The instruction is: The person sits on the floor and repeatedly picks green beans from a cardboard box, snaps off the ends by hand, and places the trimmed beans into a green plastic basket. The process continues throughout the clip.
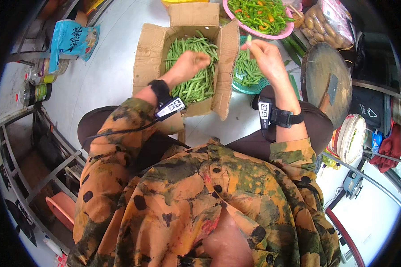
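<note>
An opened cardboard box (225,71) holds a heap of green beans (194,87). Over the heap is my left hand (191,64), its fingers curled together; whether something is between the fingertips I cannot tell. Above a green plastic colander (250,89), my right hand (263,55) pinches a green bean piece (249,41) between thumb and fingers. The colander stands just right of the box and contains short bean pieces (250,71).
A pink basin (274,36) of green and orange peppers stands beyond the colander. To the right are cucumbers (292,46), a bag of potatoes (320,25), and a round chopping board (315,71) with a cleaver (330,88) on it. Metal racks flank both sides.
</note>
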A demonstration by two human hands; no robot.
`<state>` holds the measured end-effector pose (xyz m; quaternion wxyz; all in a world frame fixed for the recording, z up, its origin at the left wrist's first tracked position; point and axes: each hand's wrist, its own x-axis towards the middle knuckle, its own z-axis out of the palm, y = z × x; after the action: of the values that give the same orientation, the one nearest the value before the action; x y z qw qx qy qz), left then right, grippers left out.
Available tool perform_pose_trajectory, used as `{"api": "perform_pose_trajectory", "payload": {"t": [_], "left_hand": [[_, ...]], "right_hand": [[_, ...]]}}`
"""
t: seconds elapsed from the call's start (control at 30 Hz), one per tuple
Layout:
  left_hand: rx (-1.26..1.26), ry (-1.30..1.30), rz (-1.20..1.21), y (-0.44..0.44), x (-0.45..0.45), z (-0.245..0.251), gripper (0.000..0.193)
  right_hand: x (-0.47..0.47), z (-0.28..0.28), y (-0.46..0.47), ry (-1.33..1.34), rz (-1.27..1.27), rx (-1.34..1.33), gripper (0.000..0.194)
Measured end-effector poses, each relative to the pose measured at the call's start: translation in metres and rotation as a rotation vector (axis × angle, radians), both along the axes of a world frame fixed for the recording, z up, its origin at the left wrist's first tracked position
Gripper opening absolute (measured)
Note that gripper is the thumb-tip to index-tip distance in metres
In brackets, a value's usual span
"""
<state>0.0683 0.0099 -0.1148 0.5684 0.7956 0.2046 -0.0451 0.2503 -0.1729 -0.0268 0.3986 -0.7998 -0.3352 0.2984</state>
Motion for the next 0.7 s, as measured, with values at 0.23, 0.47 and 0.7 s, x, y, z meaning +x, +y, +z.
{"api": "perform_pose_trajectory", "payload": {"t": [0.23,0.47,0.7], "left_hand": [[0.547,0.361,-0.410,-0.019,0.002,-0.166,0.020],[0.396,0.262,-0.214,0.006,-0.012,-0.109,0.011],[0.199,0.090,-0.176,0.024,-0.024,0.020,0.021]], "right_hand": [[0.018,-0.027,-0.018,-0.426,-0.062,0.077,0.032],[-0.021,-0.012,0.008,-0.418,0.105,0.089,0.018],[-0.062,-0.039,0.027,-0.336,0.345,0.175,0.017]]}}
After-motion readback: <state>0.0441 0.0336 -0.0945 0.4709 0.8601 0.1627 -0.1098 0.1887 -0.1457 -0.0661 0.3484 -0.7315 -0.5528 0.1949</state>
